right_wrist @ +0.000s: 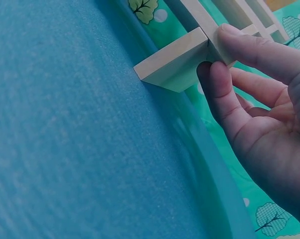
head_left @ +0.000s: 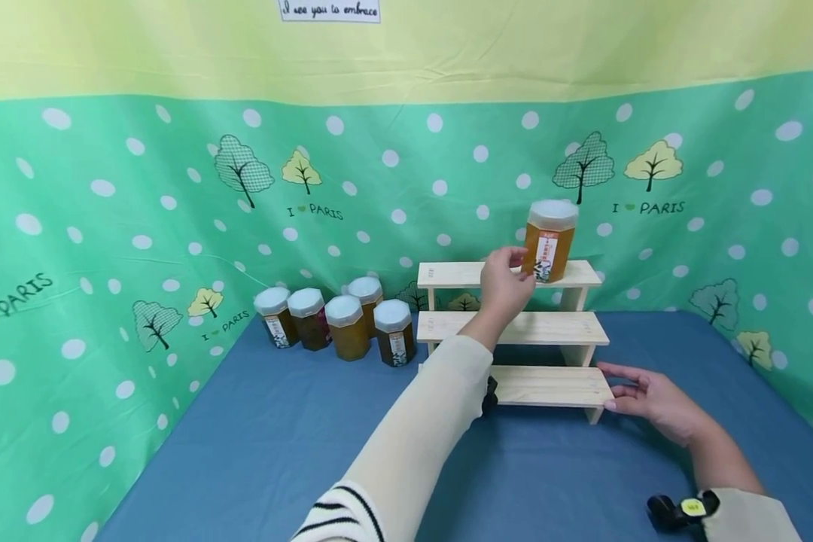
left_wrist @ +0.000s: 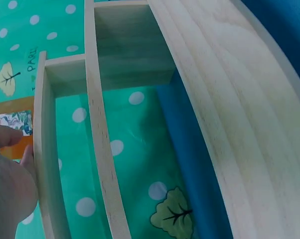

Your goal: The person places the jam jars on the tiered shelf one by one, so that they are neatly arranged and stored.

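A hexagonal honey jar (head_left: 550,241) with a white lid and amber contents stands upright on the top step of a stepped wooden rack (head_left: 515,328). Beside the jar's lower left side is my left hand (head_left: 504,286), its fingertips touching it; the left wrist view shows part of the jar's label (left_wrist: 21,122) by the fingers. Down at the right end of the bottom step, my right hand (head_left: 657,403) pinches the board's corner between thumb and fingers. In the right wrist view, this hand (right_wrist: 264,99) grips the wood just above the leg (right_wrist: 177,64).
Several white-lidded jars (head_left: 348,336) of amber and dark contents stand grouped left of the rack, on the blue cloth (head_left: 298,444). A green dotted backdrop (head_left: 379,181) hangs close behind. My left forearm (head_left: 420,429) crosses in front of the rack's left part.
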A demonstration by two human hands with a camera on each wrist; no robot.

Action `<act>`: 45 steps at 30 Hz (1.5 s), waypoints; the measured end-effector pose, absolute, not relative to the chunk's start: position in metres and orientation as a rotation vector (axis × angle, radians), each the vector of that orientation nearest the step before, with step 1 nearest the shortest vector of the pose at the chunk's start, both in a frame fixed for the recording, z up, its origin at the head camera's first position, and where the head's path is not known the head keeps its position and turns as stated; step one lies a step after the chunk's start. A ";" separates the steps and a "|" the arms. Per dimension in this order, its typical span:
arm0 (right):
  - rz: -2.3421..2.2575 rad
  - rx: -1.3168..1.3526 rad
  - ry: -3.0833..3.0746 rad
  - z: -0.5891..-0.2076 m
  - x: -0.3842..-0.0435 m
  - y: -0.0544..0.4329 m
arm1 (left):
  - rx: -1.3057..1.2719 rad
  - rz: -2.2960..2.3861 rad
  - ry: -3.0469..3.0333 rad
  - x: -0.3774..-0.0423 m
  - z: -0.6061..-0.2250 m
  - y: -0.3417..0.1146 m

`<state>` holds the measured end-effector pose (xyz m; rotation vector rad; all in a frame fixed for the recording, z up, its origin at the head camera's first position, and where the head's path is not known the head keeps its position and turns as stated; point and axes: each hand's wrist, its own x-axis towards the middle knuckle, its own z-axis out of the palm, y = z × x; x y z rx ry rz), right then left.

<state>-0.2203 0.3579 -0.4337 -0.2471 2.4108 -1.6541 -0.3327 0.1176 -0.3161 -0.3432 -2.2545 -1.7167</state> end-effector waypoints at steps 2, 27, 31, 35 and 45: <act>-1.649 -0.249 2.418 -0.433 -0.220 0.359 | -0.371 -1.739 -2.235 -0.332 -0.317 0.117; -1.675 -0.263 2.394 -0.436 -0.219 0.357 | -0.677 -2.013 -1.999 -0.317 -0.322 0.053; -1.682 -0.274 2.392 -0.436 -0.219 0.356 | -0.633 -2.045 -1.964 -0.313 -0.324 0.040; -1.666 -0.271 2.403 -0.435 -0.219 0.355 | -0.633 -2.092 -1.918 -0.311 -0.326 0.030; -1.640 -0.214 2.419 -0.433 -0.218 0.353 | -0.810 -2.089 -1.949 -0.301 -0.330 0.006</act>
